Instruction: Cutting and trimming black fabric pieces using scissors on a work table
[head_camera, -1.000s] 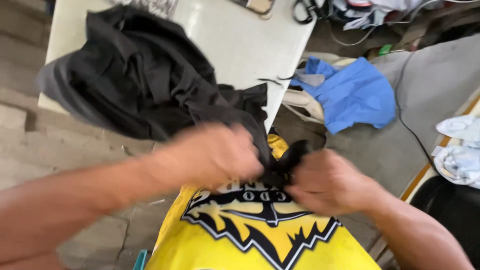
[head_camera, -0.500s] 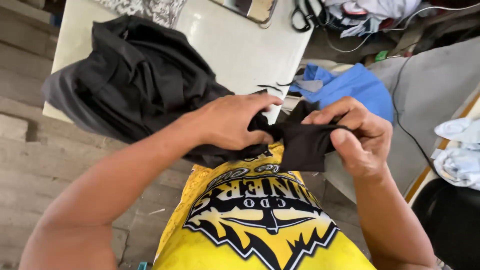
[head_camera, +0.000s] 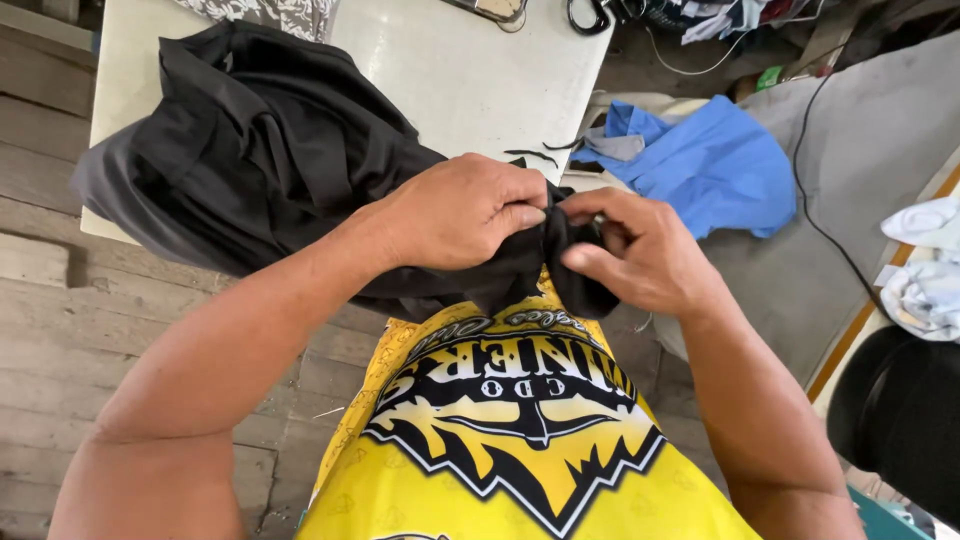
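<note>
Bunched black garment (head_camera: 270, 170), table-draped

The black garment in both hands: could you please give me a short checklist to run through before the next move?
1. Left hand grips black garment: ok.
2. Right hand pinches the same fold: ok.
3. Bulk of garment supported on the white table: ok.
4. Seam or edge being worked is visible: cannot tell, the fingers cover it.
5. Blue cloth lies apart from the hands: ok.
</note>
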